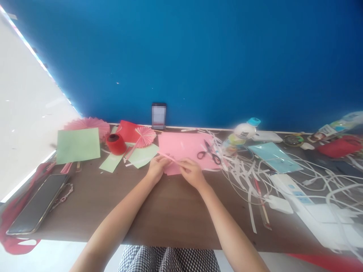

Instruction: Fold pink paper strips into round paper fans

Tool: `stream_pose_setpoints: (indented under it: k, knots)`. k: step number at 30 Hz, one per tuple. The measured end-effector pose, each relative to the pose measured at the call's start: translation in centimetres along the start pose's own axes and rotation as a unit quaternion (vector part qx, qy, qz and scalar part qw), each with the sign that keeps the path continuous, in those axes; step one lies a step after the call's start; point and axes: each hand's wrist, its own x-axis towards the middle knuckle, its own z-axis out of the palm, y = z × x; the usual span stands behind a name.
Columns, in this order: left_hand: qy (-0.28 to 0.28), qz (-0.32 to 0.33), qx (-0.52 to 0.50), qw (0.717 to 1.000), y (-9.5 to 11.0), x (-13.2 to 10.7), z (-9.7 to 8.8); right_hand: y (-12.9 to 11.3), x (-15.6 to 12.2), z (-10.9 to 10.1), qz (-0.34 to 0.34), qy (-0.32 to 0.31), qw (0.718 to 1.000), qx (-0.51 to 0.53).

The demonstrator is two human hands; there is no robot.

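Note:
Both hands meet over the near edge of the pink paper (pixel 184 143), which lies flat on the brown table. My left hand (pixel 159 166) pinches the left part of a narrow folded strip of pink paper (pixel 171 158). At the strip's right end, my right hand (pixel 190 170) has its thumb and fingers closed on it. Black-handled scissors (pixel 210 152) rest, blades apart, on the right side of the pink paper. Left of the hands are light green paper pieces (pixel 143 155), a pink paper fan (pixel 145 136) and a red spool (pixel 116 144).
White paper strips (pixel 241 170) and tangled cables pile up at the right, near a blue-capped bottle (pixel 245 130) and a white power strip (pixel 295 192). A large phone (pixel 38 204) lies at the left edge. A smaller phone (pixel 159 116) leans against the blue wall (pixel 198 56).

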Motion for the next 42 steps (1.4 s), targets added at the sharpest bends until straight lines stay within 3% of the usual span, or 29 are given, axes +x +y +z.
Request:
stream_pose_setpoints:
  k: [5,10,14,20,25,33,42]
  knots:
    - [-0.015,-0.014,0.001,1.0,0.4,0.1,-0.3,0.3,-0.1,-0.1,-0.065,-0.031,0.996,-0.057]
    - [-0.059,-0.024,-0.006,0.998,0.7,0.0,-0.2,-0.1,-0.2,0.0,-0.064,-0.002,0.995,-0.071]
    - [-0.028,-0.014,0.042,0.999,0.3,0.1,-0.2,-0.4,-0.3,0.0,-0.048,-0.003,0.998,-0.049]
    - [-0.004,0.002,0.03,1.0,0.3,0.4,-0.2,-0.9,0.1,0.3,0.07,0.026,0.995,0.068]
    - [0.03,0.032,-0.007,0.999,0.0,0.3,-0.1,-1.8,0.3,0.7,0.206,0.06,0.952,0.217]
    - [0.094,0.067,-0.037,0.993,-0.2,0.4,-0.2,-1.2,0.0,1.3,0.273,0.09,0.893,0.347]
    - [0.097,0.065,-0.045,0.992,-0.1,0.4,0.0,-1.1,0.0,1.1,0.316,0.123,0.874,0.348]
